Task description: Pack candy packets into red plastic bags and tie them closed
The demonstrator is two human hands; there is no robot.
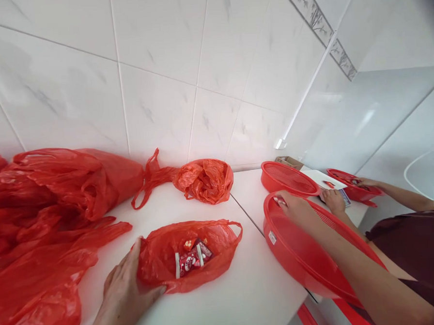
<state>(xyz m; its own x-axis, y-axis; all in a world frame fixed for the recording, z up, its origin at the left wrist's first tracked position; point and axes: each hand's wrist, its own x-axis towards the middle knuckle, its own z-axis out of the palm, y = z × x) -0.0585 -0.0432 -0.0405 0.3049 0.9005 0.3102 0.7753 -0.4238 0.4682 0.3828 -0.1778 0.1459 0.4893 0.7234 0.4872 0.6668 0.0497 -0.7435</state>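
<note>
My left hand (pixel 125 279) grips the near left end of an open red plastic bag (pixel 194 282), thumb along its front and fingers behind its edge. Inside the bag lie several small wrapped packets (pixel 189 262), dark red with white ends, and a small orange-red piece (pixel 189 244). To the right, my right hand (pixel 294 208) reaches over a large red plastic basket (pixel 291 260). Its closed fingers hold a small red and white packet (pixel 279 201) near the basket's far left rim. My forearm hides part of the basket's inside.
Heaped red plastic bags (pixel 58 190) cover the left. A crumpled red bag (pixel 205 181) sits by the tiled wall. Another red basket (pixel 288 178) and a cardboard box (pixel 289 162) stand behind. A co-worker's hands (pixel 333 200) are near a farther red basket (pixel 371 189) at right.
</note>
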